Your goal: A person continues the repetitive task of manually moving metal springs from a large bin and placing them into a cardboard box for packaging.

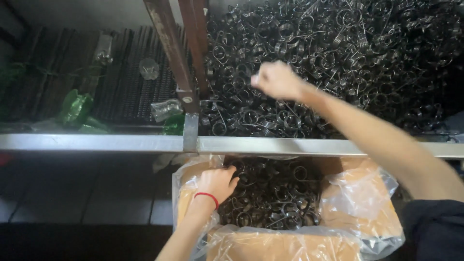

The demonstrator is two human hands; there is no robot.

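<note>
Leftward, the left hand (216, 182) grips the plastic-lined carton (367, 217) rim, fingers curled; keep it steady. Springs (275, 193) half fill it. Right hand (278, 79), fingers clenched, works the spring heap (367, 53); lift gently to avoid tangles.

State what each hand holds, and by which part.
Right hand is closed among the springs; its grip is hidden. Left hand rests on springs in the box; no hold shows.

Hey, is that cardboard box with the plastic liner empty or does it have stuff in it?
Partly full. The box holds a dark heap of metal springs inside its plastic liner; the left hand rests on them.
</note>
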